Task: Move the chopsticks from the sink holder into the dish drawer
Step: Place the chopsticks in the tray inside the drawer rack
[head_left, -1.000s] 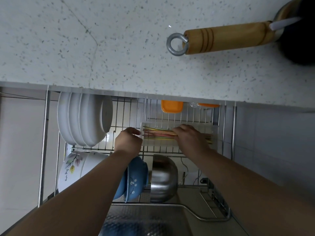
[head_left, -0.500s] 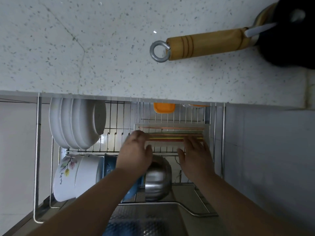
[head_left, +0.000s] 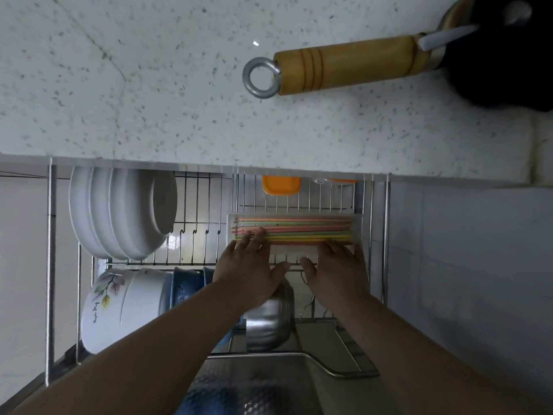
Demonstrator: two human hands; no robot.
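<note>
Several coloured chopsticks (head_left: 299, 230) lie side by side in a clear plastic tray (head_left: 357, 232) on the upper wire rack of the pulled-out dish drawer (head_left: 209, 205). My left hand (head_left: 248, 268) is spread flat, its fingertips resting on the left ends of the chopsticks. My right hand (head_left: 338, 271) is spread too, its fingertips touching the front right edge of the bundle. Neither hand grips anything.
White plates (head_left: 119, 211) stand on edge at the rack's left. Below them lie patterned white bowls (head_left: 119, 307), blue bowls (head_left: 185, 289) and a steel bowl (head_left: 269, 319). An orange lid (head_left: 280, 184) sits behind the tray. On the speckled countertop (head_left: 149, 85) above, a wooden pan handle (head_left: 344, 68) juts out.
Both hands let go of the chopsticks and drew back towards me, fingers now spread. The chopsticks lie straight in the tray.
</note>
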